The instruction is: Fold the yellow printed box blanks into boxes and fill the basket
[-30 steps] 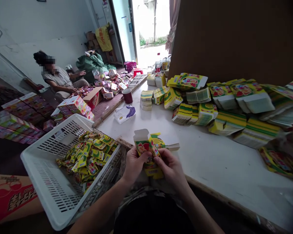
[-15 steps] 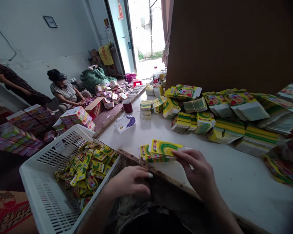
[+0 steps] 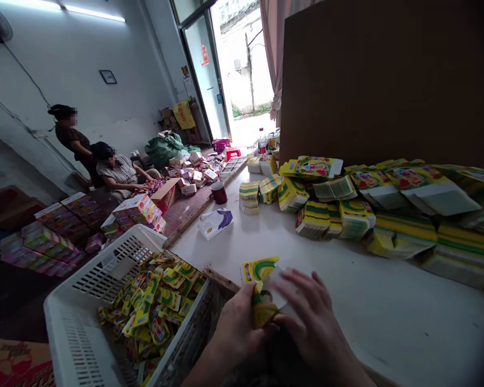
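Note:
My left hand (image 3: pixel 240 322) is closed on a small yellow and green printed carton (image 3: pixel 263 312), which is bent open at its top, near the table's front edge. My right hand (image 3: pixel 310 312) is at the carton's other side. Its blurred fingers reach over the white flap (image 3: pixel 280 287) and its thumb lies at the lower edge. Behind the hands, another flat yellow carton (image 3: pixel 260 267) lies on the white table (image 3: pixel 347 279). To the left, a white plastic basket (image 3: pixel 70 322) holds many small yellow sachets (image 3: pixel 161 301).
Bundles of flat yellow cartons (image 3: pixel 355 217) line the table's back, before a brown board (image 3: pixel 387 80). A tissue pack (image 3: pixel 215 223) and a dark red mug (image 3: pixel 218 192) stand at the left. Two people (image 3: pixel 119 174) are among stacked boxes (image 3: pixel 44 236) beyond the basket.
My right hand has brought the carton from the table toward me. My left hand has risen from beside the basket and taken hold of it. The view has tilted up.

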Demonstrator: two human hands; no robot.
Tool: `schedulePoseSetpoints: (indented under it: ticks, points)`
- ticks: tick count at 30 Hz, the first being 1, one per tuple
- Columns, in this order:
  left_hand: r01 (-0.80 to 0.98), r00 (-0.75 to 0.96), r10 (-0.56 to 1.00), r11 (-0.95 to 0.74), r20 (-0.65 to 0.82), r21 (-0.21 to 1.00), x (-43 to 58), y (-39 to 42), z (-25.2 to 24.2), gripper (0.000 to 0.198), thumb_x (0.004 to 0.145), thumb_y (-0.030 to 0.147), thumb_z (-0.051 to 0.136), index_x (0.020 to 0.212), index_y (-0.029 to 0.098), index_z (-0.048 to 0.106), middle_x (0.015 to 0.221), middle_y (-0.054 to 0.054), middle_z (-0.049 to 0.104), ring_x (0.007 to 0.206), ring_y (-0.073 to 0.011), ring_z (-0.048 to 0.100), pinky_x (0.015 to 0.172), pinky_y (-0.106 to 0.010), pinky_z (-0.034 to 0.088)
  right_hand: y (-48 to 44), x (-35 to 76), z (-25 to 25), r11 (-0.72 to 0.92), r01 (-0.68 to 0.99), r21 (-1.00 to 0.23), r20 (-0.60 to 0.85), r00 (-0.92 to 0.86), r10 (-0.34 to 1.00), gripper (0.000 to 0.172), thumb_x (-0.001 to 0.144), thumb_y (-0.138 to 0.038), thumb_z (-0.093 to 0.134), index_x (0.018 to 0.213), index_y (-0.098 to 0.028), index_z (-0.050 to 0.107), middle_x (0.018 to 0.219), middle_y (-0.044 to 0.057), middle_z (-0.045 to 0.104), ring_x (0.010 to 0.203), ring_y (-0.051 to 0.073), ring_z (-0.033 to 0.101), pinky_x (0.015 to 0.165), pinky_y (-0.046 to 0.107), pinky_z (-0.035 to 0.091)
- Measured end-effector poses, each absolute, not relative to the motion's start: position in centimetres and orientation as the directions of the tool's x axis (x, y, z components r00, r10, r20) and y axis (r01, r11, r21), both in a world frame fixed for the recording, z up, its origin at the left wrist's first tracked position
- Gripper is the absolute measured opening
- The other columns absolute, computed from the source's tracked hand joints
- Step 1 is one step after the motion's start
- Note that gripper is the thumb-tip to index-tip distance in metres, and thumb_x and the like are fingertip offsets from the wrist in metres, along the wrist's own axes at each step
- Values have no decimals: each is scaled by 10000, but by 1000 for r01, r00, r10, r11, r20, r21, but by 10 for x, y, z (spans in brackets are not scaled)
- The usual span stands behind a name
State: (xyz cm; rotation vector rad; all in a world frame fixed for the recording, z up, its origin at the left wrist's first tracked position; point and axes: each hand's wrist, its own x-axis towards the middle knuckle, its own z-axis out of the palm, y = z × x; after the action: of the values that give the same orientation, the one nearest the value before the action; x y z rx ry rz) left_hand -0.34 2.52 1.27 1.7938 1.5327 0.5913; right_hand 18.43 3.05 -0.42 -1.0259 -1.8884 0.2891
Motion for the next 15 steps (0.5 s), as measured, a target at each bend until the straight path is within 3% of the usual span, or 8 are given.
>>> schedulePoseSetpoints:
  ticks: [2, 3, 6, 9, 12, 15]
  points:
    - [693, 162, 986, -85, -40, 716, 1, 25, 9, 665, 662, 372, 746, 1244, 186, 484, 1154, -154, 653, 1066, -378, 616, 915, -505, 487, 30, 183, -11, 437, 445, -781, 516, 68, 854, 629, 876, -325, 608, 1460, -282, 377, 1449, 138, 482, 1309, 328, 486, 1053, 566, 420]
    - [693, 180, 984, -119, -10, 711, 3, 24, 8, 662, 658, 360, 743, 1242, 183, 485, 1146, -157, 655, 1058, -379, 620, 908, -504, 494, 29, 181, -12, 348, 340, -873, 412, 137, 901, 628, 898, -369, 573, 1476, -259, 352, 1447, 152, 488, 1288, 319, 518, 1005, 529, 484]
    - [599, 329, 939, -286, 96, 748, 11, 20, 4, 730, 640, 265, 725, 1305, 199, 431, 1212, -143, 639, 1104, -346, 620, 947, -457, 501, 26, 167, -10, 135, -1, -991, 135, -12, 991, 449, 942, -415, 499, 1361, -259, 538, 1252, 120, 670, 1134, 274, 657, 899, 429, 577]
    - [506, 425, 886, -404, 187, 762, 16, 19, 1, 890, 605, 177, 711, 1401, 216, 316, 1319, -134, 582, 1212, -321, 568, 1015, -417, 476, 24, 158, -6, 52, -166, -985, 82, -177, 981, 393, 942, -453, 477, 1217, -252, 673, 1042, 99, 758, 1019, 275, 713, 848, 414, 599]
    - [485, 436, 866, -454, 244, 747, 17, 19, -3, 845, 584, 213, 745, 1347, 239, 382, 1287, -116, 592, 1176, -313, 591, 982, -400, 504, 24, 169, -13, 67, -41, -997, 74, -202, 977, 357, 900, -447, 533, 1147, -268, 719, 958, 81, 778, 1001, 285, 718, 854, 394, 594]
    - [513, 414, 878, -443, 240, 735, 18, 20, -10, 708, 547, 304, 783, 1193, 254, 498, 1176, -92, 641, 1054, -316, 652, 904, -393, 543, 30, 187, -34, 245, 177, -953, 222, -141, 965, 318, 802, -428, 626, 1077, -327, 749, 867, 61, 791, 921, 324, 734, 798, 380, 608]
